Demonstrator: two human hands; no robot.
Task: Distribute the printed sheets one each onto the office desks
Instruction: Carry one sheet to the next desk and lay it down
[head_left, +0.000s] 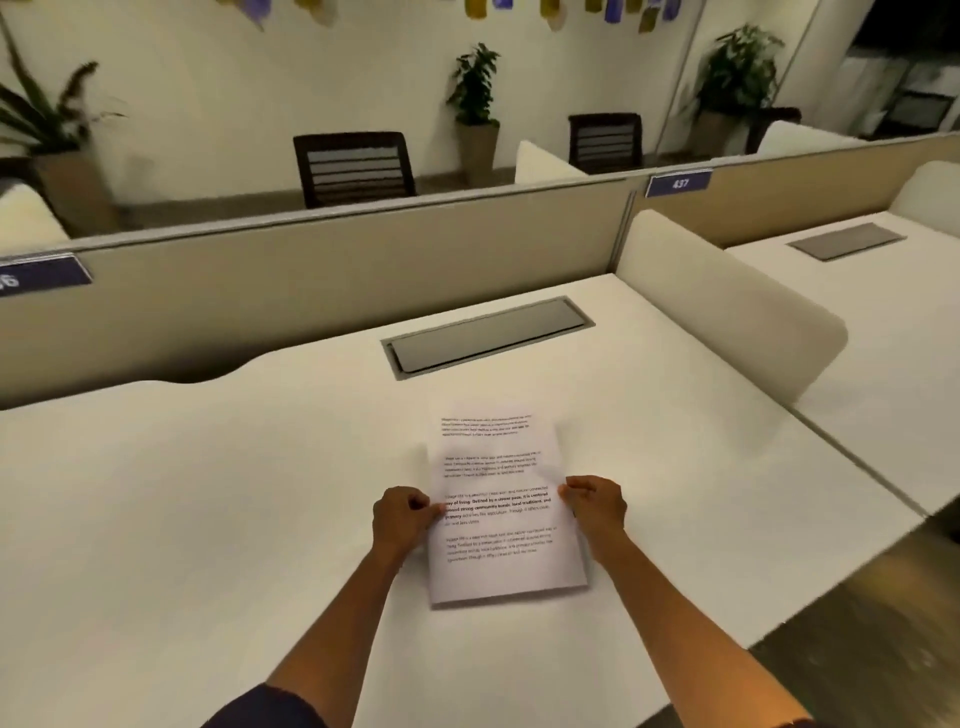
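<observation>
Both hands grip the sheets by their side edges — left hand pinching the left edge, right hand the right — low over the near part of a white desk, near of its grey hatch.

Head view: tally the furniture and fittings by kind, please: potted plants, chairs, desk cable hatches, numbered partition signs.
Potted plants: 3
Chairs: 2 clearly seen
Desk cable hatches: 2
Numbered partition signs: 2
Total: 9
</observation>
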